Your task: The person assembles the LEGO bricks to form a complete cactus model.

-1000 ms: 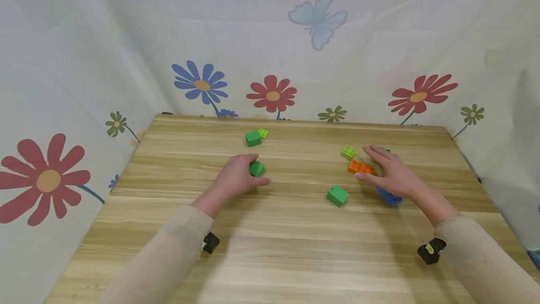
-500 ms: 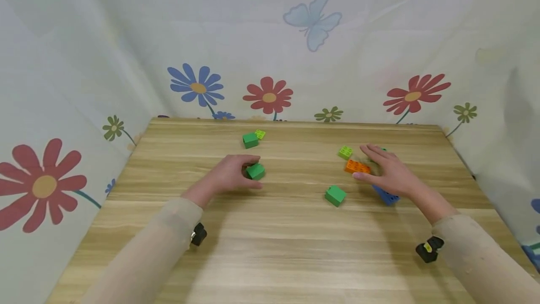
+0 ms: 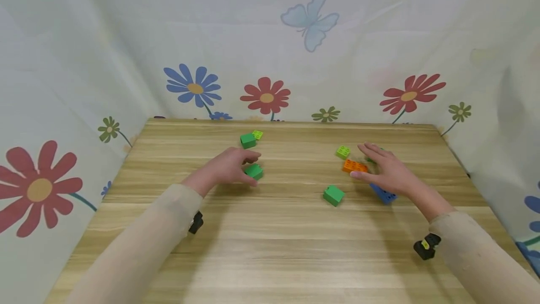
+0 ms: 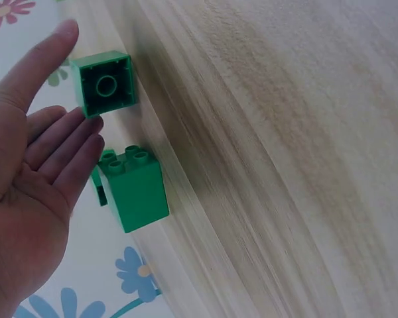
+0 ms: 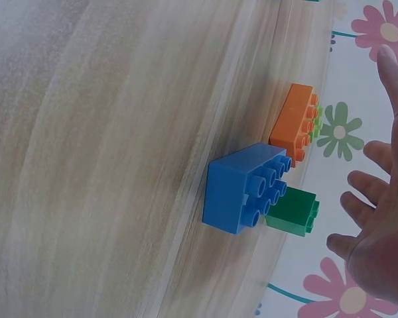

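Note:
My left hand [image 3: 228,168] is spread beside a green building brick [image 3: 254,172], thumb on its near side and fingers on its far side. In the left wrist view the palm and loosely bent fingers hold nothing. Two green bricks show there, one with its hollow underside [image 4: 107,86] facing the camera, the other with studs [image 4: 134,189]. My right hand [image 3: 390,171] hovers spread over a blue brick [image 5: 242,189], an orange brick [image 5: 294,122] and a green brick [image 5: 292,212]. Its fingers stand apart from them in the right wrist view.
Another green brick [image 3: 248,140] and a small lime brick [image 3: 258,134] sit at the back left. A second lime brick [image 3: 343,152] lies behind the orange one. A lone green brick [image 3: 333,195] rests left of the blue one. Flowered cloth [image 3: 202,22] hangs behind the wooden table [image 3: 270,247].
My left hand has drawn slightly left, and its thumb and fingers have spread away from the green brick. My right hand keeps its place over the bricks. The head view has shifted a little.

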`<action>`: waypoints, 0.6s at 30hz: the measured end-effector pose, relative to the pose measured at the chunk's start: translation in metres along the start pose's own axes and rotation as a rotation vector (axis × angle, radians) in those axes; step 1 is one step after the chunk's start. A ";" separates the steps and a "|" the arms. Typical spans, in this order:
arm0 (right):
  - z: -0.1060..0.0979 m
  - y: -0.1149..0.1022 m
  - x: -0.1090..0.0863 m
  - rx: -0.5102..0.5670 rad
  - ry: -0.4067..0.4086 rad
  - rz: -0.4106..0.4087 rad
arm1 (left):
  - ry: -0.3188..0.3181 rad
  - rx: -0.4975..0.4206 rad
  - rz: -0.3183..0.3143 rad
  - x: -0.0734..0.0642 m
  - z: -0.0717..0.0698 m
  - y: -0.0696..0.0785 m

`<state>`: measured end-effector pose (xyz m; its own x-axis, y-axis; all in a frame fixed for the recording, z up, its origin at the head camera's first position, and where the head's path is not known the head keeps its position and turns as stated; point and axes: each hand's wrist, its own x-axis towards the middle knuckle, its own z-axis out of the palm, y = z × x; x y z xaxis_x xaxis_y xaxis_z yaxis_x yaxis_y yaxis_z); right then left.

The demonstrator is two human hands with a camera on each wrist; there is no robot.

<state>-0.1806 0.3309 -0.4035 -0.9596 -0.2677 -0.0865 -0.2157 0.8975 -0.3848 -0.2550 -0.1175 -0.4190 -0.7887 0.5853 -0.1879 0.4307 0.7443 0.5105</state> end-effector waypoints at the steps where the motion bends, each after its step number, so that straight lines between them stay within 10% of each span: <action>1: 0.000 0.000 0.000 0.003 0.001 -0.001 | 0.000 0.012 0.003 0.001 0.001 0.000; 18: 0.013 0.010 0.010 0.024 0.014 -0.092 | -0.063 0.031 0.057 0.008 -0.003 0.001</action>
<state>-0.1897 0.3325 -0.4203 -0.9383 -0.3437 -0.0370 -0.2990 0.8607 -0.4122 -0.2621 -0.1125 -0.4177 -0.7342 0.6450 -0.2121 0.4881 0.7185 0.4955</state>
